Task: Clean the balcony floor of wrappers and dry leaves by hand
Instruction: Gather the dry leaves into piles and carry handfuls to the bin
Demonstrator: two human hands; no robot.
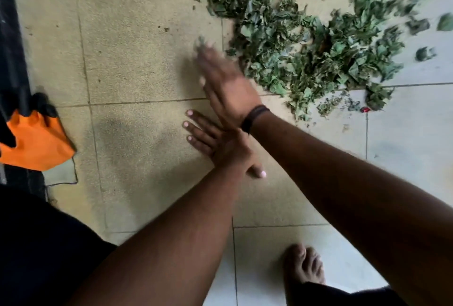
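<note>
Head view looks straight down on my two bare arms, crossed at the wrists. My right hand (226, 82) lies on top, its fingers straight and together and reaching up and to the left, blurred at the tips, with nothing held in it; a dark band (252, 116) circles its wrist. A small scrap of leaf (201, 42) sits just at those fingertips, though the blur keeps me from telling whether they touch it. My left hand (215, 144) is under the right wrist, spread flat with its fingers straight and pointing left, thumb stuck out toward me, pressing on the tiled floor (137, 65).

Just beyond and to the right of my right hand lies the heap of leaves (301, 43), green and crumpled. Its long axis runs as a band from the top, above my fingertips, slanting down to the right, and its near edge comes close beside the back of my right hand. Looser leaves are scattered farther right. At the lower right end of the heap, right of my wrist band, a small red wrapper (365, 109) lies on the floor.

Well to the left of my left hand is an orange bag (36, 141) with something black on top of it. Near me, below my forearms, my bare foot (304, 269) stands on a pale tile.
</note>
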